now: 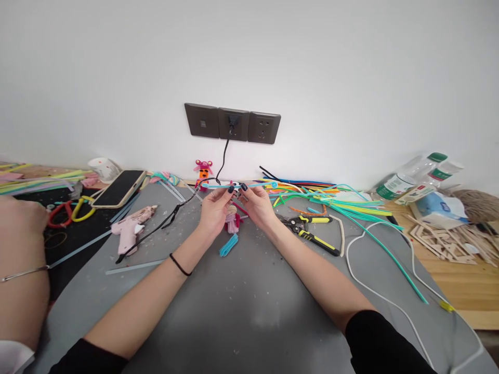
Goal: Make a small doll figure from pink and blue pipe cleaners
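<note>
My left hand (215, 208) and my right hand (255, 203) meet over the grey mat (234, 306), fingertips pinched on a light blue pipe cleaner (257, 185) that stretches sideways between them. Just below the hands lies a small pink and beige pipe-cleaner figure (233, 219). A short folded blue piece (228, 245) rests on the mat nearer to me.
A pink glue gun (130, 227) with a black cord lies left, with a phone (120, 187) behind it. Yellow-black pliers (312, 234) and a heap of coloured pipe cleaners (335, 200) sit right. Another person's arm (19, 259) is at far left. Bottles (413, 179) and wooden pieces (444, 241) are at the right edge.
</note>
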